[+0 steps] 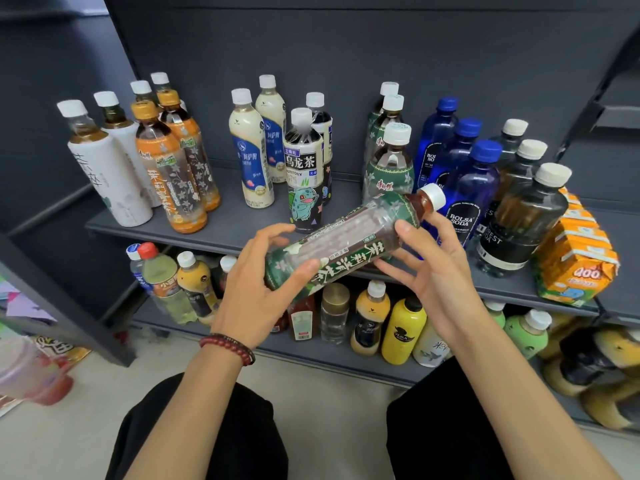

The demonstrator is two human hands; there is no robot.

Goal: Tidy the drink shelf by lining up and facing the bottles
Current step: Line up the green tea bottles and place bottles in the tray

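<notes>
I am holding the green-labelled clear plastic tea bottle point(346, 244) before the dark grey shelf point(225, 223): left hand point(263, 289) gripping its base at 8 o'clock, right hand point(429, 271) cupping its shoulder, white cap point(434, 197) pointing 2 o'clock.

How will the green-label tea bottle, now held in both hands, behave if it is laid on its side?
It would probably roll, since the green-label tea bottle looks round. Dark tea reaches the neck, so it is likely heavy for its size. Its smooth plastic may be slippery.
</notes>
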